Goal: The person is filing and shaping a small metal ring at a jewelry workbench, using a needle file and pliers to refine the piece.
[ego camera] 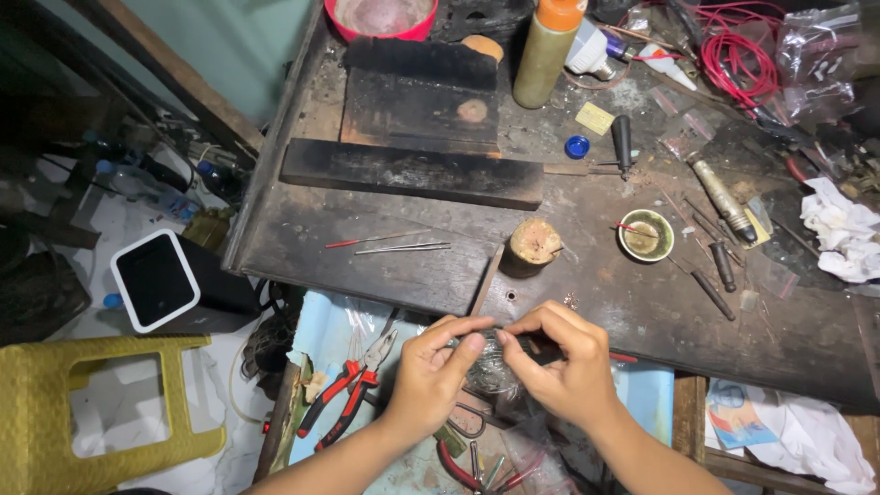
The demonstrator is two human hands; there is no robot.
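My left hand (438, 371) and my right hand (561, 362) meet just below the near edge of a dark, scorched workbench (385, 275). Together they pinch a small clear plastic bag (492, 367) between thumbs and fingertips. What the bag holds is too small to tell. Below my hands is an open drawer with a pale blue lining (321, 335). In it lie red-handled pliers (353, 390) to the left of my left wrist, and more small tools (477, 463) under my forearms.
On the bench: a round wooden stub (534, 243), a small green dish (646, 236), thin tweezers (399, 246), charred wooden blocks (412, 170), an orange-capped bottle (547, 50), red wire (742, 55), crumpled white tissue (843, 234). A yellow plastic stool (82, 412) stands at the lower left.
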